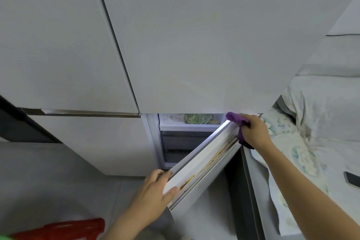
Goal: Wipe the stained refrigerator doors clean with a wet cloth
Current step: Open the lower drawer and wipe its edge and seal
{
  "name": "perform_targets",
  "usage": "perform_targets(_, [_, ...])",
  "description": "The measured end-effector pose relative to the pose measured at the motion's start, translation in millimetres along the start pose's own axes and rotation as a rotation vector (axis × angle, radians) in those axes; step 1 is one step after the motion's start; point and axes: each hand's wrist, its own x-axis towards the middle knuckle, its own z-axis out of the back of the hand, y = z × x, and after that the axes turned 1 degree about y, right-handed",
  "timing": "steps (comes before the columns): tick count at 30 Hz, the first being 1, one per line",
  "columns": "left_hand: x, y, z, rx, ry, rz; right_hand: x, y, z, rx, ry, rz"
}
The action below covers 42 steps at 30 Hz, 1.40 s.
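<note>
The left hand [155,187] grips the near end of the open lower door [202,163] along its stained top edge, while the right hand [253,132] clutches the purple cloth [236,120] against that edge's far end, just under the upper door [194,45].

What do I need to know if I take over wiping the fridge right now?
Left hand grips the free end of the open lower door, steadying it.
Right hand holds the purple cloth on the door's top edge, at the opposite end.
Done: cannot tell; no wiped patch is obvious.
Left: the brown stain runs along that top edge; wipe it, then check the upper doors.
</note>
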Motion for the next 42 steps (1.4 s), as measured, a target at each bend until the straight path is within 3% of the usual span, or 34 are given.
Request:
perform_targets(2, [2.2, -1.5, 5.3, -0.062, -0.01, -0.015, -30.5, 20.1, 4.6, 0.66, -0.007, -0.302])
perform_targets(4, [7.9, -10.3, 10.1, -0.208, -0.062, -0.015, -66.9, 38.7, -0.3, 1.214, 0.14, -0.58])
perform_targets(6, [17.4, -21.1, 13.4, -0.413, -0.14, -0.049, -93.9, 54.2, -11.6, 1.423, 0.273, -0.738])
perform_targets(8, [25.7, -31.9, 17.1, -0.501, -0.192, -0.141, -111.2, 68.3, -24.4, 1.501, 0.339, -0.777])
perform_targets(11, [30.0, -46.8, 24.2, -0.638, -0.191, -0.245, -122.6, 81.7, -42.5, 1.49, 0.427, -0.779])
perform_targets(15, [26.6, -55.8, 32.1, -0.948, -0.052, -0.224, -123.0, 81.5, -51.6, 1.484, 0.466, -0.73])
perform_targets(25, [38.7, -44.4, 29.6, -1.043, -0.028, -0.061, -121.6, 62.8, -59.0, 1.378, 0.402, -0.683])
perform_targets(28, [40.8, -39.0, 25.3, -0.98, -0.019, -0.046, -125.4, 74.5, -63.7, 1.261, 0.348, -0.564])
perform_targets(30, [41.7, -33.3, 23.1, -0.832, -0.065, -0.156, -128.3, 80.2, -68.2, 1.217, 0.357, -0.514])
perform_targets(32, [38.2, -26.0, 19.4, -0.515, -0.142, -0.294, -125.5, 79.2, -72.9, 1.091, 0.285, -0.573])
perform_targets(35, [29.3, -12.2, 14.5, -0.061, -0.458, -0.382, -108.6, 62.4, -73.0, 1.042, 0.123, -0.73])
perform_targets(37, [29.8, 1.7, 13.5, 0.099, -0.607, -0.272, -87.4, 46.9, -58.8, 1.034, 0.021, -0.733])
perform_targets(40, [45.7, 23.2, 26.7, -0.011, -0.445, 0.081, -46.3, 23.9, -29.2, 0.933, -0.174, -0.667])
perform_targets(42, [56.4, 30.0, 33.8, -0.108, -0.375, 0.131, -20.8, 16.3, -12.4, 0.826, -0.297, -0.611])
